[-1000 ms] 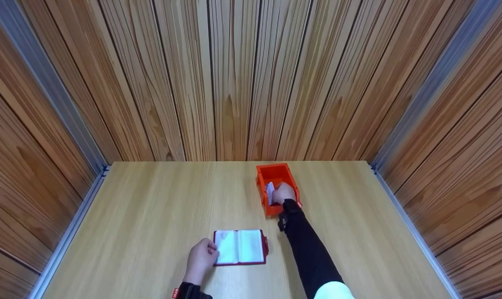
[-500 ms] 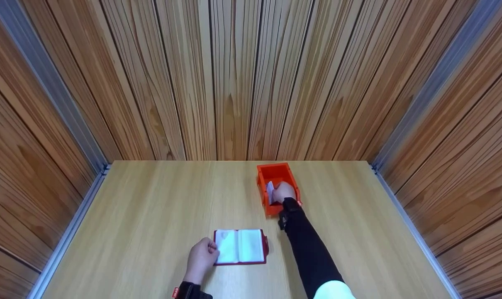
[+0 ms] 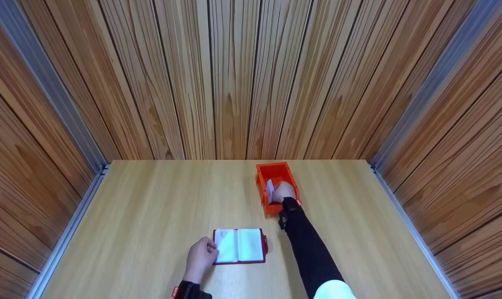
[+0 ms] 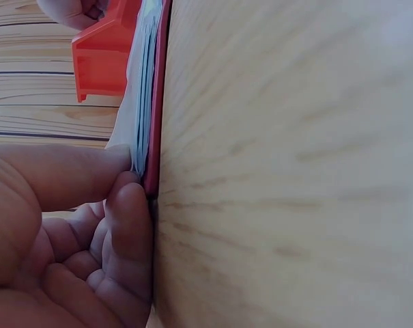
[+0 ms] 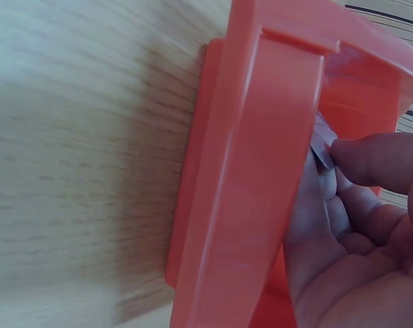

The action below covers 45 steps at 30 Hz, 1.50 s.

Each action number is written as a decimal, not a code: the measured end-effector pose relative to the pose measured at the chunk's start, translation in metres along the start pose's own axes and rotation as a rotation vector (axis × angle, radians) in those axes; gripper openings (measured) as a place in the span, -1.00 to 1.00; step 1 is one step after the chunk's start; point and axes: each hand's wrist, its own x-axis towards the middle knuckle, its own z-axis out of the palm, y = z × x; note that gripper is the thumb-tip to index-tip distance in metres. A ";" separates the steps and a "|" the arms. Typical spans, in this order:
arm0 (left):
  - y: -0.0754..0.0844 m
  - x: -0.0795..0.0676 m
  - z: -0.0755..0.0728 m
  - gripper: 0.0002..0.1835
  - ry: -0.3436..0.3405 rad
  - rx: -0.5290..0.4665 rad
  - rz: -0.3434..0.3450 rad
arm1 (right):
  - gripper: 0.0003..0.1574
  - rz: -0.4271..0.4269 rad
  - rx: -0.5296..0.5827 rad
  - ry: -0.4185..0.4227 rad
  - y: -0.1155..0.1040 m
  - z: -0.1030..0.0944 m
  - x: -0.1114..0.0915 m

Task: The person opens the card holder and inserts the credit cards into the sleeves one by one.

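Observation:
An open card holder (image 3: 238,246) with a red cover and whitish, plastic-looking pages lies flat on the table. My left hand (image 3: 201,254) is at its left edge; in the left wrist view the thumb and curled index finger (image 4: 130,219) pinch the lower edge of the page stack (image 4: 143,102). My right hand (image 3: 284,192) reaches into an orange bin (image 3: 276,169) further back. Between its thumb and fingers it holds a thin pale purple card (image 3: 269,191), whose edge (image 5: 322,140) shows beside the thumb in the right wrist view. Most of the card's face is hidden.
The bin stands near the back of the wooden table (image 3: 151,207), right of its middle. Plank walls (image 3: 230,83) enclose the back and both sides, with metal rails (image 3: 68,232) along the side edges. A red tab (image 3: 265,245) sticks out from the card holder's right side.

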 end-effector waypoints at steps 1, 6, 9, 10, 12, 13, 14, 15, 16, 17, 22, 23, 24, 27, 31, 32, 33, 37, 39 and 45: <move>0.000 0.000 0.000 -0.87 0.005 0.004 0.005 | -0.87 0.003 0.003 -0.004 0.000 -0.001 0.000; -0.001 0.000 0.000 -0.86 0.024 0.007 0.024 | -0.93 -0.004 0.018 0.002 0.000 -0.005 0.000; -0.001 0.001 0.000 -0.85 0.022 -0.003 0.015 | -0.97 -0.009 0.041 0.017 -0.001 -0.007 -0.001; -0.001 0.001 0.000 -0.85 0.022 -0.006 0.013 | -0.98 -0.013 0.045 0.027 -0.001 -0.008 -0.001; -0.001 0.000 0.000 -0.85 0.023 -0.008 0.014 | -0.97 -0.019 0.064 0.046 0.000 -0.010 -0.002; -0.001 0.000 0.000 -0.85 0.023 -0.007 0.017 | -0.95 -0.024 0.077 0.057 0.000 -0.011 -0.003; -0.001 0.000 0.000 -0.85 0.023 -0.005 0.018 | -0.92 -0.028 0.093 0.069 0.001 -0.011 -0.004; -0.002 0.000 0.000 -0.86 0.022 -0.004 0.020 | -0.90 -0.028 0.114 0.077 0.001 -0.012 -0.005; -0.002 0.000 0.000 -0.86 0.021 -0.004 0.019 | -0.90 -0.028 0.137 0.082 0.002 -0.013 -0.006; -0.002 0.000 0.000 -0.86 0.018 -0.003 0.019 | -0.89 -0.024 0.163 0.084 0.003 -0.014 -0.008; -0.004 0.001 0.001 -0.86 0.010 -0.005 0.004 | -0.85 -0.004 0.248 0.080 0.005 -0.018 -0.014; -0.004 0.000 0.001 -0.85 0.008 -0.005 0.004 | -0.84 -0.003 0.259 0.081 0.005 -0.019 -0.015; -0.004 0.000 0.001 -0.85 0.007 -0.006 0.002 | -0.82 -0.004 0.265 0.085 0.005 -0.020 -0.016; -0.004 0.000 0.001 -0.85 0.004 -0.007 -0.002 | -0.80 -0.020 0.277 0.106 0.007 -0.023 -0.020; -0.004 -0.001 0.002 -0.86 0.009 0.001 0.004 | -0.81 -0.030 0.296 0.132 0.010 -0.026 -0.026; -0.004 -0.001 0.002 -0.86 0.010 0.003 0.005 | -0.81 -0.032 0.307 0.136 0.011 -0.027 -0.028; -0.004 -0.001 0.002 -0.86 0.010 0.004 0.005 | -0.82 -0.028 0.322 0.139 0.012 -0.028 -0.029; -0.003 -0.001 0.002 -0.86 0.008 0.001 0.003 | -0.84 -0.057 0.353 0.161 0.014 -0.032 -0.038; -0.002 0.000 0.002 -0.86 0.005 -0.003 -0.001 | -0.84 -0.064 0.365 0.161 0.013 -0.034 -0.043; -0.001 0.000 0.001 -0.86 -0.005 -0.002 -0.020 | -0.81 -0.071 0.393 0.112 0.007 -0.038 -0.062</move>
